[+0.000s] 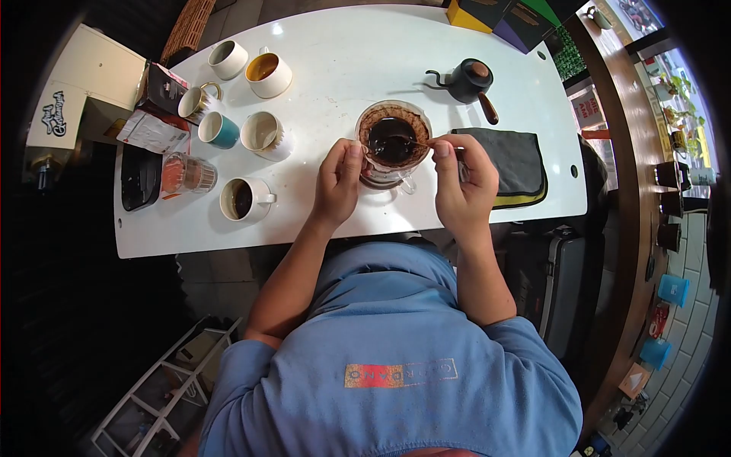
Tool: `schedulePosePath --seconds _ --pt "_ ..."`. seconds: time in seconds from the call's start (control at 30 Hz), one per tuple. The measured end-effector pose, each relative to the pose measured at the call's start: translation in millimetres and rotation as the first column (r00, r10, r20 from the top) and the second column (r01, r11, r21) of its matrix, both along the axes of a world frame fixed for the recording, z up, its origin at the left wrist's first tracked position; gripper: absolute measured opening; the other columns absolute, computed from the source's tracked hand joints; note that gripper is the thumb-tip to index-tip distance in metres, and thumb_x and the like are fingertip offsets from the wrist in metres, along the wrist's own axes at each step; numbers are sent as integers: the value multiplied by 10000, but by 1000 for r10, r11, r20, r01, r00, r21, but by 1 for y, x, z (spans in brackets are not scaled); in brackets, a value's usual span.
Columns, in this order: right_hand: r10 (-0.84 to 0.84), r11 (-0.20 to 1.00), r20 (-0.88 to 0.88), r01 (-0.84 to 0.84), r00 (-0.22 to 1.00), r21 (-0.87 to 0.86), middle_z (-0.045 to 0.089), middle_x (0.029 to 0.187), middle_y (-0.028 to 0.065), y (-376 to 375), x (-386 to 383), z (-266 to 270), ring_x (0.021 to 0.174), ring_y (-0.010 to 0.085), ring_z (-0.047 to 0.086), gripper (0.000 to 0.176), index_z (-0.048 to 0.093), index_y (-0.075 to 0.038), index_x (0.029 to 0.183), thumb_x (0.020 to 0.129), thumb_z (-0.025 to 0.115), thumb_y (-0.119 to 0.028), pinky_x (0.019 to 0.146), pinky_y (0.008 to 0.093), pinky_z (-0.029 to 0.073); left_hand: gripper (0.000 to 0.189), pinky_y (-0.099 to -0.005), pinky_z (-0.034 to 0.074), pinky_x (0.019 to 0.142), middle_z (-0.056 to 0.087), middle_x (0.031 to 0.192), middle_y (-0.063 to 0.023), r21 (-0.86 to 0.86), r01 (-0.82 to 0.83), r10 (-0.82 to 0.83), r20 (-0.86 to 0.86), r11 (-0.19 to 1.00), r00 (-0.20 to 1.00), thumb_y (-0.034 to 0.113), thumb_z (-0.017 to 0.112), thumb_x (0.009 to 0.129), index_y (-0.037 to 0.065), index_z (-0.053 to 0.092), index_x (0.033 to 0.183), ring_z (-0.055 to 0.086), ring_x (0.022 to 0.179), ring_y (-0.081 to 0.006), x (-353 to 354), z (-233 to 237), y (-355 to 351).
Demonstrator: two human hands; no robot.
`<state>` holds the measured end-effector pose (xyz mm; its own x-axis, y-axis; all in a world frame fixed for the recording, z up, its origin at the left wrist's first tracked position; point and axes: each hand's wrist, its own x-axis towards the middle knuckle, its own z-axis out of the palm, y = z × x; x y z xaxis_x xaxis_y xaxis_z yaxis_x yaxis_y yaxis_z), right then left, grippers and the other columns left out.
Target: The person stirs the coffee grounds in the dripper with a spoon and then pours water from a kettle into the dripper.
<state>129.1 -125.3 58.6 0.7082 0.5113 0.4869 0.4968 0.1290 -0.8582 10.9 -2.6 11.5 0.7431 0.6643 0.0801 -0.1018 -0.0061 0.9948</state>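
Observation:
A round coffee dripper [392,122] with wet dark grounds and liquid inside sits on a glass server [381,180] near the table's front edge. My left hand [340,179] is closed on the dripper's left rim. On the other side, my right hand [466,179] pinches the end of a thin spoon [415,142], whose far end reaches into the dark liquid. To the right lies a folded grey cloth [506,164] with a yellow layer under it. Behind that stands a black gooseneck kettle [468,80] with a wooden handle.
On the white table [335,68], several cups stand to the left, among them a white mug of dark liquid [242,198] and a teal cup [221,131]. A ribbed glass [189,175] and a black tray [141,179] are farther left. Boxes [506,19] stand at the back right.

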Motion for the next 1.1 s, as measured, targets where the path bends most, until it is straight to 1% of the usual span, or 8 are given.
schedulePosePath --seconds 0.13,0.33,0.6,0.67,0.83,0.93,1.0,1.1 --pt "-10 997 28 8 1000 80 586 689 55 1 6 0 573 112 485 67 603 1 816 836 605 -63 516 229 367 283 -197 389 609 500 680 10 15 -16 15 3 1000 1000 255 381 974 49 477 805 461 642 -45 1 -4 0" --pt "-5 1000 153 3 988 12 584 672 70 5 12 0 555 122 495 66 606 9 798 825 612 -50 511 239 380 277 -195 384 619 479 683 22 1 -4 4 21 1000 1000 246 376 976 49 476 809 445 646 -45 0 -3 1" --pt "60 997 -22 -61 998 -50 604 683 71 0 8 -6 553 112 505 63 612 17 793 815 624 -42 522 226 402 271 -192 377 628 469 699 24 -48 -21 23 33 999 999 240 375 977 49 475 813 438 664 -42 0 0 -1" --pt "58 998 -36 -57 998 18 618 705 69 -3 9 -3 571 107 519 56 618 16 800 819 617 -37 533 221 409 270 -192 375 632 467 702 24 -67 -19 21 34 998 999 237 374 977 48 474 812 435 667 -42 0 -1 -2" --pt "88 995 -25 -87 996 54 629 720 73 -8 11 5 585 112 536 42 622 14 811 819 608 -25 537 218 411 275 -193 362 627 456 704 26 -104 -38 43 41 994 998 231 364 980 48 470 805 408 660 -44 1 2 -4" --pt "115 993 -5 -115 993 5 631 718 76 -8 12 2 584 116 536 39 624 13 814 818 607 -22 536 216 409 275 -193 360 626 455 705 26 -94 -32 38 57 995 998 230 362 980 47 471 806 403 659 -44 1 0 -3" --pt "112 993 96 -107 989 -56 630 713 76 -6 14 -1 585 120 540 36 626 12 816 817 606 -18 534 218 410 274 -192 360 629 455 705 25 -77 -35 39 43 996 998 230 361 980 47 472 808 404 659 -45 0 2 -4" --pt "92 996 98 -90 991 -29 629 714 73 -6 15 1 585 117 543 37 629 10 825 818 607 -18 529 217 410 274 -193 361 633 456 705 23 -57 -35 37 31 998 999 227 356 981 45 473 812 405 660 -46 -1 1 -5"
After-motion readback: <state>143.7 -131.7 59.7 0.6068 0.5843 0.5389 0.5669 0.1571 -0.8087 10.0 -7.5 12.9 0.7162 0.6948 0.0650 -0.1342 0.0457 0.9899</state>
